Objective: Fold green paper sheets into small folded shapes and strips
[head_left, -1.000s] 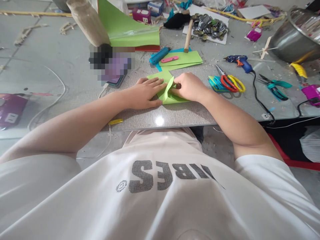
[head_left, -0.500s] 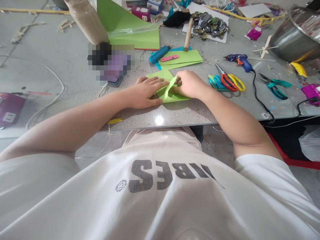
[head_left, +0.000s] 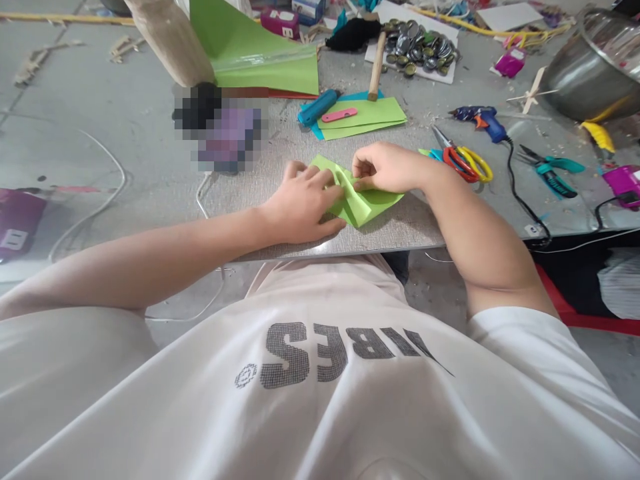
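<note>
A sheet of light green paper (head_left: 367,207) lies near the front edge of the table, with a raised fold across its middle. My left hand (head_left: 307,203) rests on the left part of the sheet, fingers apart and slightly bent, fingertips beside the fold. From the other side, my right hand (head_left: 387,167) pinches the fold between thumb and curled fingers. Just behind are more green paper pieces (head_left: 383,117), with a pink folding cutter (head_left: 340,115) and a teal glue gun or tool handle (head_left: 319,108) on top.
Scissors (head_left: 465,163), a blue glue gun (head_left: 483,120) and pliers (head_left: 553,170) lie to the right. Farther back are a pile of bottle caps (head_left: 420,50), a wooden stick (head_left: 377,67) and a metal pot (head_left: 585,73). A phone-like object (head_left: 230,137), partly blurred out, sits on the left.
The green sheet has turned and slid toward me and to the right. My left hand came nearer with its fingers more bent; my right hand stays at the fold.
</note>
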`<state>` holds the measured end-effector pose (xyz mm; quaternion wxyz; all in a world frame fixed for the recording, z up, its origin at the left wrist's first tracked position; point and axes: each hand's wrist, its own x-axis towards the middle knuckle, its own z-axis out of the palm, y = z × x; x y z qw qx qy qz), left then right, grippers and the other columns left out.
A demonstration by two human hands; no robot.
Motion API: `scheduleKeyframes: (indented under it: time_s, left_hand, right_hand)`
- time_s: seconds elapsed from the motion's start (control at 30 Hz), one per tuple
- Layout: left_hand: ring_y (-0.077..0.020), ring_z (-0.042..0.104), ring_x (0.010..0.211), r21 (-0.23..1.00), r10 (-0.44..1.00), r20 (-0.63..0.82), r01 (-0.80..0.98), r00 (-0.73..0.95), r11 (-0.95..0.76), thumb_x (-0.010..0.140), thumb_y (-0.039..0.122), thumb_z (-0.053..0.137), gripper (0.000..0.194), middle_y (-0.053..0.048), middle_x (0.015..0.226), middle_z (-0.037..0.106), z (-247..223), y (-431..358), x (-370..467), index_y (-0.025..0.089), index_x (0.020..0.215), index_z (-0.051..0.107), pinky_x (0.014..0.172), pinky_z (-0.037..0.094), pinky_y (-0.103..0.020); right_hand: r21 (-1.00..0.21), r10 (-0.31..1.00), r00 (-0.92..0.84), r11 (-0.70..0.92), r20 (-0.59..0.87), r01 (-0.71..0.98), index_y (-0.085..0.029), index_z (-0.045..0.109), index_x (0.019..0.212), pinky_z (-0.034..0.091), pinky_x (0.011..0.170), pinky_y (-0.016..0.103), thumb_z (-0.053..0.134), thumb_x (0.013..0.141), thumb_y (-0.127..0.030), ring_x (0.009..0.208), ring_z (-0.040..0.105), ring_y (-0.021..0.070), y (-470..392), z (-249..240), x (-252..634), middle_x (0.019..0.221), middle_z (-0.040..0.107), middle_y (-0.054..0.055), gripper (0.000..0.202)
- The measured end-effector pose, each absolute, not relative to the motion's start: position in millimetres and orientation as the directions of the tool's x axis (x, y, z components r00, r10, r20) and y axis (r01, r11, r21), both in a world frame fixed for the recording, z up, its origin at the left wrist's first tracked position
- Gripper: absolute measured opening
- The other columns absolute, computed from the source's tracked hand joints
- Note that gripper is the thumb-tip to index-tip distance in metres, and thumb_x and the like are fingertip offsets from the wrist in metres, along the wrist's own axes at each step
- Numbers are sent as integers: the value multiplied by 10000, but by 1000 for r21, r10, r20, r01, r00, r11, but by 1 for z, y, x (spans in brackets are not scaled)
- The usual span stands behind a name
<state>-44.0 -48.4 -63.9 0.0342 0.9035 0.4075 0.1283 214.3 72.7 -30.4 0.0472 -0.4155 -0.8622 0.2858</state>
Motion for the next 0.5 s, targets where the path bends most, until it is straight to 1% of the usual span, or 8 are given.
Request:
scheduleKeyframes:
  time_s: [0.07,0.1,0.17,0.23,0.33,0.37,0.43,0.5]
  left_hand:
    - [-416,779,1276,151,612,194,593,767,-791,1211,485,573,440,-193,1414,838,-63,-52,-41,244,1396,891,1168,585,-614]
    - [-400,781,1275,151,546,182,526,818,-837,1224,455,544,452,-191,1455,850,-62,-54,-40,252,1424,895,1139,593,-581]
    - [-395,770,1333,162,449,154,425,880,-890,1238,433,520,494,-178,1587,851,-61,-56,-38,273,1548,869,1142,583,-558]
    - [-424,738,1416,176,393,110,372,913,-912,1234,461,543,559,-173,1724,808,-60,-60,-37,272,1690,804,1172,560,-577]
    - [-496,682,1487,167,402,36,391,915,-905,1189,538,636,744,-194,1894,676,-58,-68,-33,230,1866,655,1165,547,-618]
    - [-512,671,1493,157,418,8,412,908,-898,1167,556,670,815,-194,1938,626,-57,-71,-31,225,1909,602,1156,549,-621]
    - [-523,666,1486,135,448,-50,450,893,-883,1132,569,716,921,-180,2001,544,-55,-74,-28,240,1968,511,1142,556,-615]
    - [-522,676,1467,108,465,-104,475,879,-874,1119,566,723,977,-174,2028,502,-52,-76,-25,246,2000,448,1140,565,-615]
  right_hand:
    - [-543,699,-690,511,-190,667,-268,748,903,541,841,402,1028,950,-410,872,686,244,73,-24,219,865,764,11,317]
    - [-550,680,-705,517,-201,655,-267,742,894,533,844,399,1014,958,-414,872,684,242,72,-21,221,862,763,8,316]
    - [-565,657,-726,526,-205,636,-266,738,876,526,854,399,996,953,-392,887,689,245,71,-18,223,855,761,5,298]
    - [-582,656,-731,527,-185,620,-265,747,864,531,861,404,979,927,-344,909,706,255,69,-17,222,850,766,7,253]
    - [-638,644,-751,519,-145,569,-262,788,910,560,876,421,895,879,-212,955,747,267,65,-14,218,934,831,23,122]
    - [-661,641,-756,510,-134,551,-263,801,942,574,886,429,859,869,-168,978,764,266,65,-13,218,995,862,31,133]
    - [-681,661,-740,484,-127,550,-271,815,986,595,901,439,795,849,-73,1006,793,256,64,-6,221,1100,905,40,242]
    - [-653,708,-693,461,-137,600,-285,832,981,600,911,442,737,848,27,990,806,235,63,3,231,1107,926,26,351]
